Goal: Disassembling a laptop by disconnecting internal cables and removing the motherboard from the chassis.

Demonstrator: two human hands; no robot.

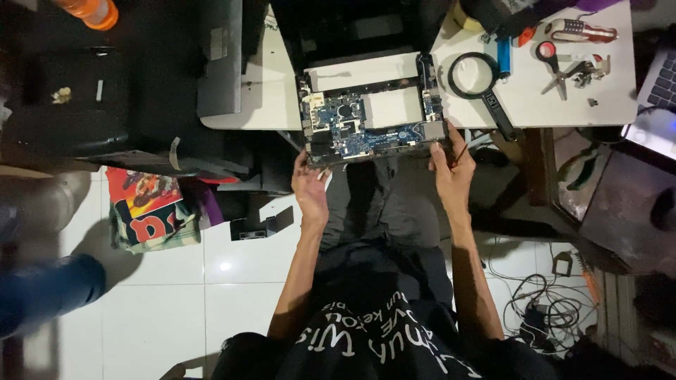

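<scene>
An opened laptop base (373,112) with its blue circuit board (352,130) exposed lies at the near edge of a white table (267,91). My left hand (308,186) grips the base's near left corner. At the near right corner, my right hand (451,172) holds the edge of the base and also has a thin screwdriver (461,151) between its fingers. Both forearms reach up from my lap, over grey trousers.
A black magnifying glass (475,77), scissors (556,67), a blue pen-like tool (503,55) and small parts lie on the table's right side. A laptop lid (220,60) lies at the left. Cables (542,302) tangle on the tiled floor at the right; a colourful bag (151,207) sits at the left.
</scene>
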